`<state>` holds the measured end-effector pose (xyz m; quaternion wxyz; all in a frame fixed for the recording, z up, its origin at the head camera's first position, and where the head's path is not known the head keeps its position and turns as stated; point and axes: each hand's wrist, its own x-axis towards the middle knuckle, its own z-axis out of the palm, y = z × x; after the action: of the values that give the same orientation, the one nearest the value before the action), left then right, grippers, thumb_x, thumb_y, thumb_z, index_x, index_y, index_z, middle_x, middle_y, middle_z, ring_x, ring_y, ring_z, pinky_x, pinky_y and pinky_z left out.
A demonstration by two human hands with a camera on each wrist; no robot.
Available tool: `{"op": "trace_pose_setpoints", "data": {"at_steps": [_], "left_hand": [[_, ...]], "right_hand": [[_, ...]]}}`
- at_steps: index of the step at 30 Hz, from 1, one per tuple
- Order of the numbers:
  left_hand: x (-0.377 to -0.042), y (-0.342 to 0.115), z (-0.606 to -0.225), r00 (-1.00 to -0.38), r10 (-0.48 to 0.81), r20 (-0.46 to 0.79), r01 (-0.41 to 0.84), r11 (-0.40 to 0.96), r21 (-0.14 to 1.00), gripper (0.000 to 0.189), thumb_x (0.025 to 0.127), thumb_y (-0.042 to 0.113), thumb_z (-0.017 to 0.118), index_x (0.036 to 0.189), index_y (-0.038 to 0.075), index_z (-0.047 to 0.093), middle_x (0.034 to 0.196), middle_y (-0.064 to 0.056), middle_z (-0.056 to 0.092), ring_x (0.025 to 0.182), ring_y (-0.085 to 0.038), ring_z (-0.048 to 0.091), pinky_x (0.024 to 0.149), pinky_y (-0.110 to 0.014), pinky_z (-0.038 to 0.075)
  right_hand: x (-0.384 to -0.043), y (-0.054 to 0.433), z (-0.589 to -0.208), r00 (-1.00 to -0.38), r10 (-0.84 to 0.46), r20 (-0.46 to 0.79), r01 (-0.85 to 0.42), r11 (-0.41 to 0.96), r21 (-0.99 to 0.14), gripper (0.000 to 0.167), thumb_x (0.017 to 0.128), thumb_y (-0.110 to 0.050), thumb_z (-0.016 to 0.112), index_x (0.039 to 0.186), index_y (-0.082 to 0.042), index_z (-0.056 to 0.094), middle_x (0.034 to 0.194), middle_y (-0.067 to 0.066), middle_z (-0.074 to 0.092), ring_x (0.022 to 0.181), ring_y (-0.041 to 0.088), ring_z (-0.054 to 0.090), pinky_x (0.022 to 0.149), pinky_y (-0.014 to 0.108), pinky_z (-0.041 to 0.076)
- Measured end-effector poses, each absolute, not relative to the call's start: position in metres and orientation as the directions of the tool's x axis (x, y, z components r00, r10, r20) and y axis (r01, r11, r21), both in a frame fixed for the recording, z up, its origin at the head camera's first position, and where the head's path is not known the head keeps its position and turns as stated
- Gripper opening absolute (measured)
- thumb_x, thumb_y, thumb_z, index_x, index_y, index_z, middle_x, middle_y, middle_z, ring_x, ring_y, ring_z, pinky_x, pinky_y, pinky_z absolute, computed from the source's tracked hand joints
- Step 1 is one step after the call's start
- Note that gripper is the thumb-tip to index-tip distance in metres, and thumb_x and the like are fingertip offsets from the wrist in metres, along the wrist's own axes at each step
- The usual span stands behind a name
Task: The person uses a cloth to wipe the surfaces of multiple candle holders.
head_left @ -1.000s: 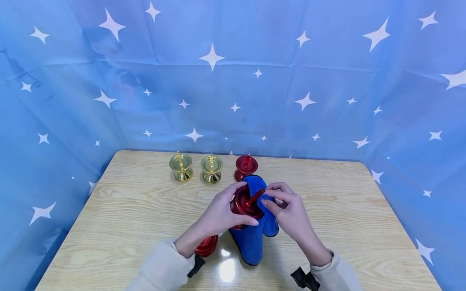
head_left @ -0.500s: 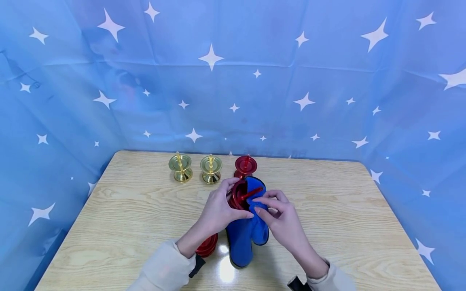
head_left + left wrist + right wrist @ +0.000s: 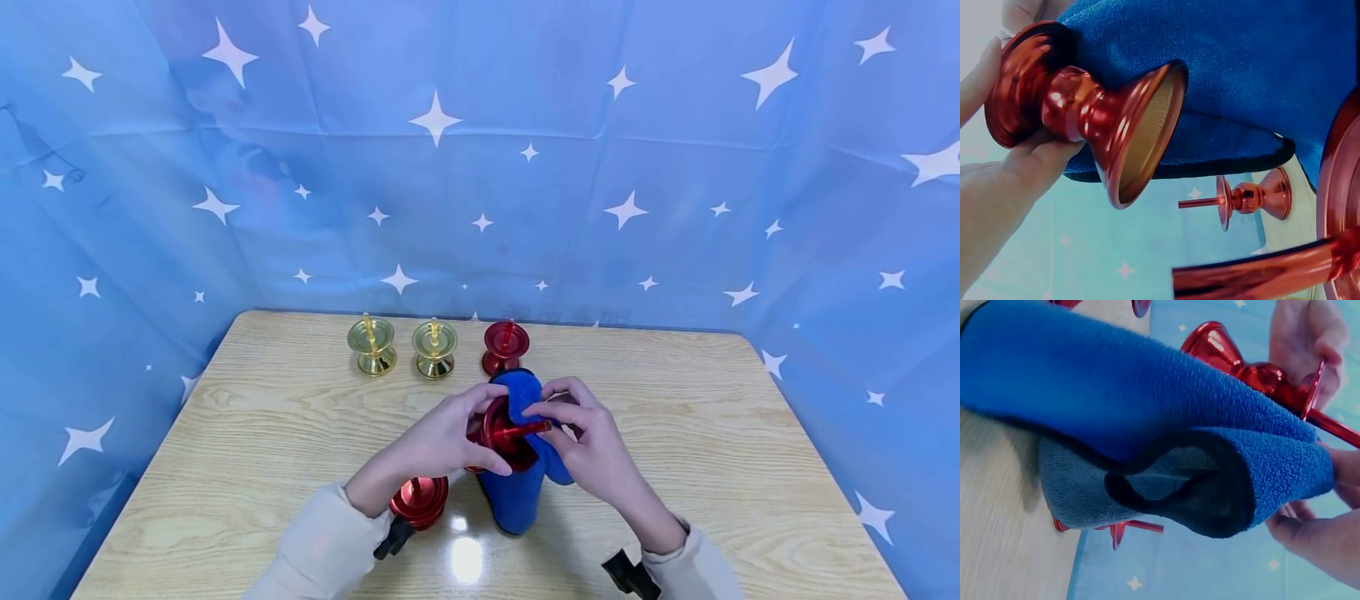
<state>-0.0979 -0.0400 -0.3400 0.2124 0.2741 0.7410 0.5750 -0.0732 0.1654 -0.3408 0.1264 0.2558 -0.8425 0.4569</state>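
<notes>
My left hand grips a shiny red candle holder around its upper dish and waist. The holder is tilted above the table, its thin spike pointing right and its hollow foot showing in the left wrist view. Against its right side hangs a blue cloth with black edging and a grey reverse. The fingers of my right hand pinch a fold of this cloth beside the holder's dish and spike. Part of the foot is hidden from the head view by my left hand.
Two gold candle holders, one at the left and one beside it, stand near the wooden table's back edge. Another red candle holder stands to their right. A further red one is by my left wrist. Blue starry curtain surrounds the table.
The held candle holder and cloth shifted left, then back right and slightly nearer. The spike has swung to point more sideways. Both hands kept their hold.
</notes>
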Motion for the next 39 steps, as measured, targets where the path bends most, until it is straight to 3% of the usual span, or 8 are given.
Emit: {"op": "trace_pose_setpoints", "data": {"at_steps": [6, 11, 14, 21, 26, 31, 34, 39], "left_hand": [[-0.098, -0.039, -0.342, -0.765, 0.644, 0.001, 0.120, 0.142, 0.983, 0.070, 0.076, 0.002, 0.072, 0.133, -0.003, 0.031, 0.119, -0.015, 0.056, 0.098, -0.018, 0.060, 0.083, -0.025, 0.047], [-0.100, -0.039, -0.347, -0.776, 0.628, 0.058, 0.181, 0.134, 0.974, 0.069, 0.075, 0.003, 0.073, 0.133, -0.004, 0.037, 0.128, -0.016, 0.047, 0.112, -0.023, 0.051, 0.093, -0.028, 0.042], [-0.101, -0.039, -0.350, -0.788, 0.614, 0.056, 0.151, 0.104, 0.983, 0.068, 0.076, 0.001, 0.072, 0.134, -0.006, 0.036, 0.133, -0.018, 0.041, 0.118, -0.028, 0.046, 0.095, -0.029, 0.041], [-0.102, -0.039, -0.352, -0.802, 0.595, 0.043, 0.056, 0.002, 0.998, 0.054, 0.083, -0.001, 0.064, 0.131, -0.007, 0.039, 0.127, -0.021, 0.047, 0.114, -0.029, 0.051, 0.090, -0.030, 0.045], [-0.102, -0.043, -0.350, -0.761, 0.647, 0.054, 0.110, 0.047, 0.993, 0.050, 0.085, 0.001, 0.062, 0.130, -0.008, 0.041, 0.126, -0.020, 0.050, 0.114, -0.028, 0.051, 0.094, -0.032, 0.042], [-0.101, -0.043, -0.350, -0.709, 0.705, 0.016, 0.119, 0.098, 0.988, 0.053, 0.088, 0.005, 0.059, 0.132, -0.012, 0.036, 0.130, -0.023, 0.046, 0.118, -0.030, 0.047, 0.097, -0.033, 0.039], [-0.102, -0.043, -0.351, -0.751, 0.661, 0.006, 0.083, 0.085, 0.993, 0.052, 0.088, 0.006, 0.060, 0.132, -0.011, 0.038, 0.128, -0.023, 0.046, 0.117, -0.031, 0.048, 0.094, -0.033, 0.042], [-0.109, -0.047, -0.350, -0.900, 0.436, -0.013, -0.009, 0.011, 1.000, 0.048, 0.086, 0.007, 0.062, 0.129, -0.007, 0.044, 0.120, -0.019, 0.053, 0.110, -0.029, 0.052, 0.089, -0.033, 0.046]], "right_hand": [[-0.075, 0.168, -0.344, -0.885, -0.289, 0.364, -0.460, 0.434, -0.775, 0.027, 0.077, 0.014, 0.062, 0.093, -0.006, 0.070, 0.102, 0.008, 0.053, 0.062, 0.012, 0.045, 0.051, 0.022, 0.039], [-0.076, 0.171, -0.347, -0.943, -0.221, 0.248, -0.319, 0.392, -0.863, 0.022, 0.081, 0.009, 0.061, 0.094, -0.006, 0.070, 0.102, 0.007, 0.053, 0.080, 0.017, 0.054, 0.063, 0.024, 0.050], [-0.075, 0.170, -0.347, -0.964, -0.173, 0.203, -0.256, 0.380, -0.889, 0.018, 0.082, 0.006, 0.063, 0.097, -0.002, 0.070, 0.102, 0.008, 0.054, 0.089, 0.022, 0.053, 0.069, 0.027, 0.052], [-0.066, 0.165, -0.347, -0.992, -0.060, 0.114, -0.127, 0.338, -0.932, 0.022, 0.081, 0.003, 0.065, 0.102, 0.007, 0.066, 0.105, 0.012, 0.054, 0.098, 0.025, 0.052, 0.081, 0.034, 0.050], [-0.064, 0.168, -0.352, -0.961, -0.140, 0.240, -0.276, 0.371, -0.887, 0.018, 0.078, 0.008, 0.065, 0.094, 0.001, 0.070, 0.100, 0.009, 0.054, 0.087, 0.019, 0.052, 0.069, 0.021, 0.050], [-0.071, 0.173, -0.357, -0.855, -0.308, 0.417, -0.515, 0.408, -0.754, 0.029, 0.075, 0.017, 0.062, 0.091, -0.006, 0.070, 0.100, 0.007, 0.054, 0.086, 0.016, 0.050, 0.062, 0.023, 0.047], [-0.075, 0.179, -0.354, -0.856, -0.312, 0.413, -0.512, 0.396, -0.762, 0.025, 0.078, 0.014, 0.061, 0.092, -0.005, 0.069, 0.102, 0.008, 0.056, 0.091, 0.014, 0.053, 0.066, 0.023, 0.049], [-0.079, 0.192, -0.344, -0.906, -0.218, 0.363, -0.420, 0.358, -0.834, 0.018, 0.084, 0.009, 0.058, 0.095, -0.001, 0.067, 0.102, 0.011, 0.061, 0.095, 0.009, 0.056, 0.074, 0.019, 0.049]]}}
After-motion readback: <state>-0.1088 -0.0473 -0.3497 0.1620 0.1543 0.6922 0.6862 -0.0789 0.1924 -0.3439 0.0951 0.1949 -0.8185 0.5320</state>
